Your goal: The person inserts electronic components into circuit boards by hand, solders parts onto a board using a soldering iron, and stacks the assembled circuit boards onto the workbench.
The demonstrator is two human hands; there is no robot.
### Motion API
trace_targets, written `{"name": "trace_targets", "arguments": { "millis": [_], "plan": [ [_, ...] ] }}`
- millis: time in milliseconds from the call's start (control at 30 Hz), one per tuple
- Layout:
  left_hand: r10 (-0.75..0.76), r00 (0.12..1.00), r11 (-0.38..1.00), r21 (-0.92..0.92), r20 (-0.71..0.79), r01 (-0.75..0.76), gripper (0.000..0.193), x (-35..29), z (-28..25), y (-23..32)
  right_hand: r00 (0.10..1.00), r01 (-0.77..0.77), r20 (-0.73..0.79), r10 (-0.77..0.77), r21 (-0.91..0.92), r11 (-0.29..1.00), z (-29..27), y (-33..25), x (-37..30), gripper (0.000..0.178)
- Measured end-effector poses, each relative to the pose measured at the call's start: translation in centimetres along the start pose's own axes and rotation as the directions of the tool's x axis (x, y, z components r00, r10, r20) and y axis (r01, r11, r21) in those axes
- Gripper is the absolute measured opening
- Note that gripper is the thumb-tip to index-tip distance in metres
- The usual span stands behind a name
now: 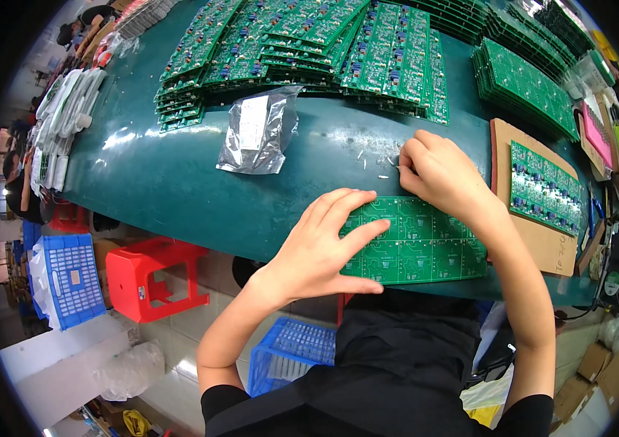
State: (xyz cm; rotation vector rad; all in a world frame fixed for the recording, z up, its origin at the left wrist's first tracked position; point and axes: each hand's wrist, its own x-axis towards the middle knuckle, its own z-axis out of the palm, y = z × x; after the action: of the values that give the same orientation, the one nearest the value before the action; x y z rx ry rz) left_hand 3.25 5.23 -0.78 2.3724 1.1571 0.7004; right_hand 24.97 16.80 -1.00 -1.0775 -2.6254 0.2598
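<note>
A green circuit board panel (433, 247) lies flat at the table's near edge. My left hand (320, 244) rests at its left end, fingers and thumb spread over the surface. Just beyond the board's far edge, my right hand (437, 171) is closed in a pinch low over the table. Its fingertips are beside several tiny pale parts (383, 177) scattered on the green mat; whatever they hold is too small to make out. Left of these parts sits a clear plastic bag (262, 131) with a white label.
Populated circuit boards (389, 62) stand in stacks at the back, with another stack (524, 87) at back right. On the right, a board (546, 186) lies on brown cardboard (542, 251). A red stool (153, 280) and blue baskets (73, 280) stand on the floor, left.
</note>
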Motion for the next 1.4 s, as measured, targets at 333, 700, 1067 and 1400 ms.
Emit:
{"name": "trace_targets", "arguments": {
  "millis": [333,700,1067,1400],
  "plan": [
    [-0.476,0.878,0.212,-0.965,0.038,0.157,0.024,0.8,0.4,1.5,0.966,-0.018,-0.132,0.222,0.824,0.566,-1.6,-7.6,-2.8,0.009],
    [-0.501,0.856,0.018,-0.988,0.125,0.156,0.022,-0.6,-0.2,1.5,0.964,-0.100,0.017,0.265,0.948,0.301,-1.0,-8.6,-3.0,0.010],
    [-0.452,0.861,0.691,-0.702,-0.232,0.174,0.012,-1.5,-0.5,1.9,0.961,-0.150,0.066,0.268,0.940,0.307,-0.9,-8.9,-2.8,0.011],
    [-0.587,0.810,0.225,-0.960,0.006,0.170,0.009,-2.7,-0.8,1.2,0.955,-0.141,0.058,0.289,0.952,0.272,0.0,-10.6,-2.1,0.010]
  ]
}}
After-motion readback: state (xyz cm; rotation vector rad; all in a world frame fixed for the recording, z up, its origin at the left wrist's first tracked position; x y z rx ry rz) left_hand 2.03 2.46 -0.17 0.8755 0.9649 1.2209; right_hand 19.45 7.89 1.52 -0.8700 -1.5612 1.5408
